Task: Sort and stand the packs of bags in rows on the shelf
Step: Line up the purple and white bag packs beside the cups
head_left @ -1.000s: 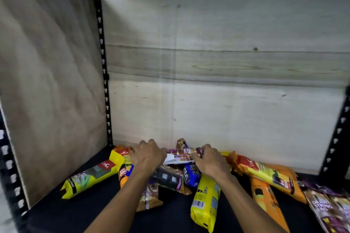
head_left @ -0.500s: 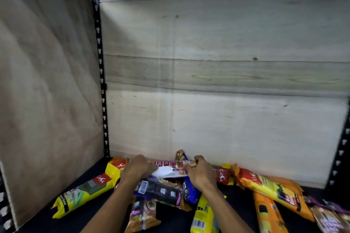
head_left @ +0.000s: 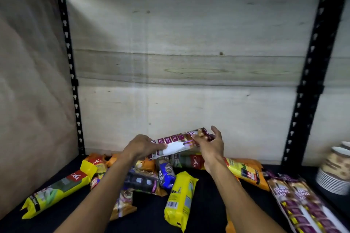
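Hands [head_left: 144,147] — purple pack [head_left: 178,143] crosswise, right end higher

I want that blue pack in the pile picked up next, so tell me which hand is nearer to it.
Left. The left hand is just above and slightly left of the blue pack; the right hand is farther, up to its right. Both hold the purple pack.

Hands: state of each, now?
Left hand: closed on the purple-and-white pack, near end.
Right hand: holding the same pack's far end, fingers partly spread.
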